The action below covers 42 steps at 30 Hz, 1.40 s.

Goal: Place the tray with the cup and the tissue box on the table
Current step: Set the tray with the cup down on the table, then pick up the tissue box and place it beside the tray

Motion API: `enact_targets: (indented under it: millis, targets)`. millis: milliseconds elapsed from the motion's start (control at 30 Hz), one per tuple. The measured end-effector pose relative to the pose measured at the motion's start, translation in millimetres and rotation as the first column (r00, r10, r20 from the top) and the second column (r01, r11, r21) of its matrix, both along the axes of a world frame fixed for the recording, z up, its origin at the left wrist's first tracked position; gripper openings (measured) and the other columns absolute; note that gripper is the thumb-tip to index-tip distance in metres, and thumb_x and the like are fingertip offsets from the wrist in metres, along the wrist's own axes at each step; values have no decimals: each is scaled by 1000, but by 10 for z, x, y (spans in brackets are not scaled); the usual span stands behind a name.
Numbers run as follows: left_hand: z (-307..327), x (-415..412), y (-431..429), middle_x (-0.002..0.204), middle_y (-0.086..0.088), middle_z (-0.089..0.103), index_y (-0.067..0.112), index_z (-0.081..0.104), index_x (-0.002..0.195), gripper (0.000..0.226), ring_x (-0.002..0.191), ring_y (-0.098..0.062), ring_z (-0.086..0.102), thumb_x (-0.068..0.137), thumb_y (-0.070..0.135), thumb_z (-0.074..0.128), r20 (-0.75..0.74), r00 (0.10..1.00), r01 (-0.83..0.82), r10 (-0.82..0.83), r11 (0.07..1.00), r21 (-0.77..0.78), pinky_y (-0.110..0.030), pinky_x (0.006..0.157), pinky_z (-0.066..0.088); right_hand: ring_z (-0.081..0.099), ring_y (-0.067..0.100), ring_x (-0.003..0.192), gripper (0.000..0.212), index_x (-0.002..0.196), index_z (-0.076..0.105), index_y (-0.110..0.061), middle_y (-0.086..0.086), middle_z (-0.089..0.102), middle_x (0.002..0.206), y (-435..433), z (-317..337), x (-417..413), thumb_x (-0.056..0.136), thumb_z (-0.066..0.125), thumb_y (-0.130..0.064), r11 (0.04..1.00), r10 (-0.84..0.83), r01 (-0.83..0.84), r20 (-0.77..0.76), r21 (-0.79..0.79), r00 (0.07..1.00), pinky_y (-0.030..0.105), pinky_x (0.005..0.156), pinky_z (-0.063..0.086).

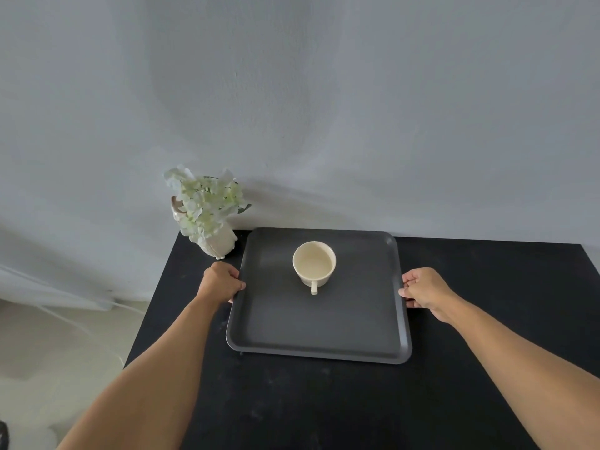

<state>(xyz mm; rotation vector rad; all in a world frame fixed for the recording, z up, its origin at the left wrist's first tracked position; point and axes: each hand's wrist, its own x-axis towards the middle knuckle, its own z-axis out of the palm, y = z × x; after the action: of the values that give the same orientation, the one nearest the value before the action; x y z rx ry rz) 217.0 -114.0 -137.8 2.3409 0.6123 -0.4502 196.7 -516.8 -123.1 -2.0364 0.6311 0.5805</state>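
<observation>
Tray (311, 323): dark grey, rectangular with rounded corners and a low raised rim; it lies on the black table (487, 319), toward the table's far edge and nearer its left edge than its right. Whether its underside fully rests on the table cannot be told.
Cup (314, 263): cream, upright and empty, standing in the far half of the tray, its handle pointing toward the tray's near edge.
Left hand (221, 282): closed around the tray's left rim at about the middle of that side, fingers curled under and thumb over the edge.
Right hand (423, 291): closed around the tray's right rim, opposite the left hand, its fingers wrapped over the edge.
Vase (218, 243): white, holding white and pale green flowers (204, 198), at the table's far left corner, just beside the tray's far left corner and just beyond the left hand.
Wall (357, 108): plain grey, directly behind the table's far edge.
</observation>
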Motion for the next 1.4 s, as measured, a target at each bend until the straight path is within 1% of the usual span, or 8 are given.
enact_targets:
  millis: [333, 533, 667, 767, 933, 1067, 1300, 1400]
  targets:
    - [-25, 11, -2, 64, -14, 63, 0, 66, 79, 6, 44, -23, 61, 74, 2, 70, 4, 1000, 14, -14, 1000, 17, -33, 64, 58, 64, 19, 79, 21, 83, 62, -12, 8, 65, 88, 0, -40, 26, 88, 62, 9, 999, 10, -11, -7, -31, 1000, 29, 62, 54]
    - [-33, -21, -44, 71, -15, 65, 0, 65, 79, 5, 52, -28, 62, 75, 2, 69, 25, 1000, 7, -8, 999, 43, -35, 67, 58, 67, 26, 90, 20, 104, 66, -3, 10, 66, 94, -10, -76, 44, 87, 64, 6, 993, 54, -57, -24, -99, 998, 40, 82, 59]
    - [13, -81, -103, 85, -25, 71, -3, 67, 82, 13, 80, -39, 69, 80, 10, 66, 54, 998, 29, -34, 996, 89, -41, 72, 57, 65, 30, 102, 41, 129, 57, -3, 11, 65, 110, 8, -18, -23, 90, 66, -10, 974, 122, -120, -5, -191, 993, 43, 93, 54]
    - [111, -188, -174, 95, -18, 65, -2, 66, 96, 25, 94, -36, 62, 88, 21, 61, 63, 997, 27, -35, 992, 122, -35, 70, 45, 58, 29, 120, 51, 138, 50, -9, 11, 59, 134, 26, 101, -151, 92, 63, -27, 956, 156, -151, 0, -250, 988, 40, 98, 48]
    - [367, -428, -321, 79, -10, 57, 1, 57, 76, 22, 82, -31, 56, 86, 21, 59, 88, 996, 24, -32, 996, 85, -33, 67, 42, 57, 26, 122, 51, 136, 51, -12, 8, 59, 136, -85, 403, -439, 91, 63, -31, 934, 205, -201, -19, -296, 979, 37, 98, 44]
    - [590, -727, -488, 88, -10, 60, 0, 63, 88, 23, 85, -28, 56, 87, 22, 57, 106, 990, 86, -90, 995, 41, -31, 70, 42, 59, 25, 119, 50, 135, 52, -12, 8, 60, 135, -138, 764, -788, 91, 63, -32, 919, 226, -215, -3, -331, 974, 36, 98, 46]
    - [957, -1450, -903, 86, -9, 59, 4, 61, 89, 21, 85, -29, 57, 88, 24, 56, 126, 963, 247, -240, 968, -49, -32, 71, 44, 58, 25, 122, 52, 136, 53, -12, 7, 60, 136, -249, 1374, -1689, 91, 62, -35, 904, 194, -161, 43, -397, 980, 36, 100, 45]
    - [1065, -1776, -1143, 82, -7, 61, 9, 58, 76, 19, 83, -29, 59, 87, 25, 56, 131, 953, 286, -272, 954, -96, -35, 74, 49, 56, 26, 125, 52, 136, 53, -12, 7, 58, 138, -378, 1530, -2087, 91, 62, -34, 899, 147, -110, 56, -423, 988, 37, 102, 43]
